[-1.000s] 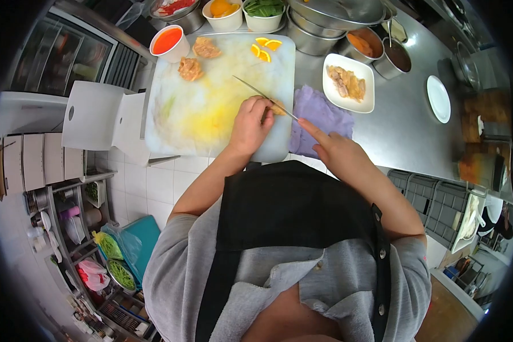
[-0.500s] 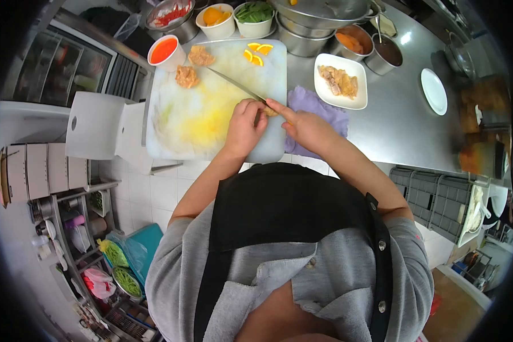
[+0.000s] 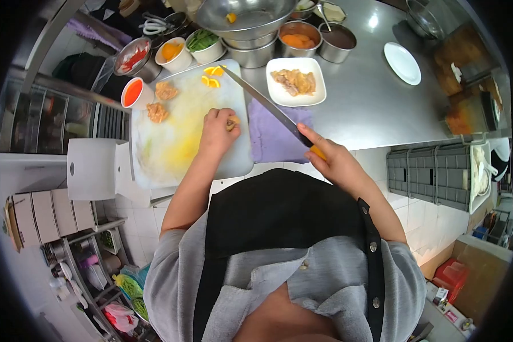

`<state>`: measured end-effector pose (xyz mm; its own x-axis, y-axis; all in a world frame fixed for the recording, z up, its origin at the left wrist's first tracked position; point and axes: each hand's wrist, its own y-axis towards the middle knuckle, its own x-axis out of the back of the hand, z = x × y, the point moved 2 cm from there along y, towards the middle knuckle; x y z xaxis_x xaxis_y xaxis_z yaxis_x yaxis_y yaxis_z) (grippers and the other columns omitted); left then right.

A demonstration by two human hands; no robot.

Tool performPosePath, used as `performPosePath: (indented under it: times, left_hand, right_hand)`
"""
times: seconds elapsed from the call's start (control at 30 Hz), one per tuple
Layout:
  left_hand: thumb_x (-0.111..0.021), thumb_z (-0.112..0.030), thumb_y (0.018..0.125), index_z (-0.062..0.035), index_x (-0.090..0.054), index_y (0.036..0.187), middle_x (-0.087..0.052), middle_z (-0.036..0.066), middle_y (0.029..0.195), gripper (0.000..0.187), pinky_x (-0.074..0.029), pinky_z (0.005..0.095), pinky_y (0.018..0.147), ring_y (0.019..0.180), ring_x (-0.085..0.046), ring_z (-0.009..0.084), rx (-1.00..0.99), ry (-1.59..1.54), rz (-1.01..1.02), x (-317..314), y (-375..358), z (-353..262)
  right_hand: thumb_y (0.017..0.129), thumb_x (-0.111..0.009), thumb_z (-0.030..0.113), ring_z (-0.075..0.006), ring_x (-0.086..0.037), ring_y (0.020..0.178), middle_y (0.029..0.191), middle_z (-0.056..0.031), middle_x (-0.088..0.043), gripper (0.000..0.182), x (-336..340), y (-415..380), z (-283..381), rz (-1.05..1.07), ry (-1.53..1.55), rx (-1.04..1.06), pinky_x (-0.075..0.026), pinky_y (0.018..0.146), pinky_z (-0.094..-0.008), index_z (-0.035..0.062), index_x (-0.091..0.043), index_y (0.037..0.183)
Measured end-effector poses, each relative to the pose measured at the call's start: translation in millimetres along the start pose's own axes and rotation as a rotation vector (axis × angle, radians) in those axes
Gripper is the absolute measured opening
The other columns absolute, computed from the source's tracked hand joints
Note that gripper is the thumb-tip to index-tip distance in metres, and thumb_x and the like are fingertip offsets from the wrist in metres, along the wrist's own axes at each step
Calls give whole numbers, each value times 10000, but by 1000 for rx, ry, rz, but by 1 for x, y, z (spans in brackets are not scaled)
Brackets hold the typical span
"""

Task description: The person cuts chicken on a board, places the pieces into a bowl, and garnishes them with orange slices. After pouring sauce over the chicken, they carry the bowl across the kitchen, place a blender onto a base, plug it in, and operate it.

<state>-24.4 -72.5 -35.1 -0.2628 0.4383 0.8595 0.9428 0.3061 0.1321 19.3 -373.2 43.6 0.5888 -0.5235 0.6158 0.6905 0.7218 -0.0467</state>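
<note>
My left hand [image 3: 216, 134] rests on the right part of the white cutting board [image 3: 154, 145], its fingers curled around a small light-brown piece of meat [image 3: 232, 123]. My right hand [image 3: 339, 164] grips a kitchen knife [image 3: 268, 105] by its orange-yellow handle. The long blade points up and left, over a purple cloth [image 3: 276, 139] beside the board, with its tip near the orange slices [image 3: 212, 82]. Two lumps of orange-brown meat [image 3: 166, 90] lie at the board's far left. Sliced meat [image 3: 296, 83] sits in a square white dish [image 3: 320, 98] beyond the cloth.
A tub of red-orange liquid [image 3: 133, 93] stands at the board's left corner. Along the back are tubs of orange pieces [image 3: 171, 50] and green leaves [image 3: 202, 40], a large steel bowl [image 3: 251, 25] and steel pots [image 3: 337, 48]. A white oval plate [image 3: 403, 64] lies right.
My right hand has lifted the knife off the meat and moved right, away from my left hand. My left hand still holds the meat. The head view has shifted.
</note>
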Motion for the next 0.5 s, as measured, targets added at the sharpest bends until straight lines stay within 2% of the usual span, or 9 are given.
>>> performPosePath:
  times: [0.1, 0.27, 0.4, 0.47, 0.5]
  left_hand:
    - [-754, -165, 744, -73, -630, 1070, -585, 149, 1037, 360, -491, 414, 900, 1000, -584, 341, -110, -199, -72, -5, 17, -19]
    - [-740, -172, 750, -72, -629, 1089, -596, 158, 1056, 370, -485, 433, 892, 1003, -581, 355, -308, -222, -136, -21, 68, -101]
    - [-716, -249, 811, -79, -598, 1174, -570, 179, 1133, 417, -485, 432, 909, 1031, -577, 365, -175, -23, 6, -50, 94, -127]
    - [-698, -279, 839, -85, -572, 1223, -552, 190, 1174, 449, -483, 435, 920, 1051, -572, 374, -90, 66, 95, -58, 96, -130]
    - [-698, -261, 841, -90, -557, 1250, -543, 194, 1200, 465, -477, 431, 938, 1073, -569, 378, -76, 6, 95, -61, 97, -128]
  right_hand:
    - [930, -607, 130, -362, -650, 859, 958, -199, -655, 622, 7, -18, -11, -52, 72, -11, -509, 775, -408, 310, -373, 1477]
    - [919, -636, 119, -343, -658, 902, 1016, -201, -662, 623, 35, -39, -19, -177, 50, -43, -511, 793, -388, 304, -402, 1466]
    - [906, -656, 110, -333, -659, 890, 995, -192, -663, 632, 53, -48, -29, -224, 34, -116, -510, 792, -371, 290, -417, 1462]
    - [901, -660, 105, -330, -657, 881, 984, -187, -662, 632, 58, -53, -35, -282, 45, -89, -509, 790, -368, 284, -424, 1460]
    - [899, -662, 102, -328, -657, 877, 978, -185, -662, 632, 61, -55, -38, -309, 53, -77, -508, 789, -366, 281, -428, 1459]
